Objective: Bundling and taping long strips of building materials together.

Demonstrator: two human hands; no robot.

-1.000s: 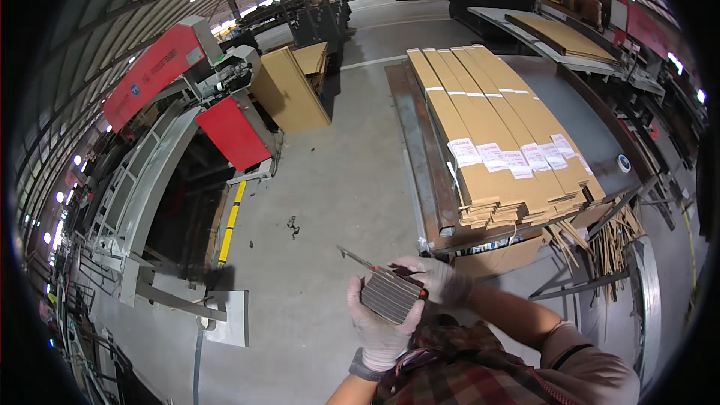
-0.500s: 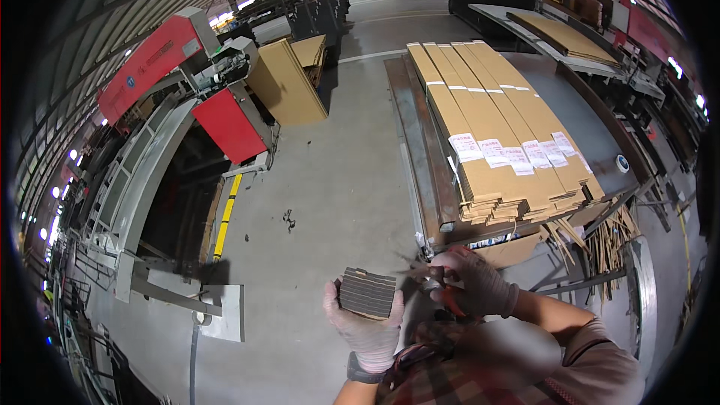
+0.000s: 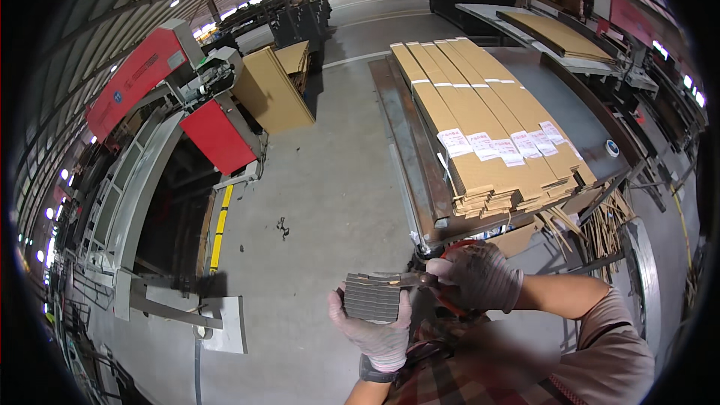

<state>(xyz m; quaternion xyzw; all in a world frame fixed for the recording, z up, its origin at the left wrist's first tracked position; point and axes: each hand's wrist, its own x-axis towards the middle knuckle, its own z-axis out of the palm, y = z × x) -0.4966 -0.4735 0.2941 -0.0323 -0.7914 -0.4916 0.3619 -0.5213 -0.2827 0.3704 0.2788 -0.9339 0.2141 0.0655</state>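
Note:
My left hand (image 3: pixel 374 338), in a pale glove, is closed around a block of thin, dark grey strips (image 3: pixel 372 303) stacked in layers, thumb on one side and fingers on the other. A small tan patch shows on the block's upper edge. My right hand (image 3: pixel 478 276), gloved too, grips a red-handled tool with dark metal jaws (image 3: pixel 414 280), like pliers or snips. Its jaws reach left to the upper right corner of the block and appear to touch it. Most of the handles are hidden by the right hand, and the jaw tips are hard to make out.
Long cardboard bundles (image 3: pixel 487 116) with white bands and labels lie on a metal table (image 3: pixel 592 116) ahead right. A roll of tape (image 3: pixel 612 148) sits on it. A red and grey machine (image 3: pixel 219 136) stands left, beside leaning brown boards (image 3: pixel 271 90). Black scraps (image 3: pixel 282 228) lie on the floor.
The tool in my right hand has moved left onto the block's upper edge; before, its jaws were apart from it. The block has turned slightly in my left hand.

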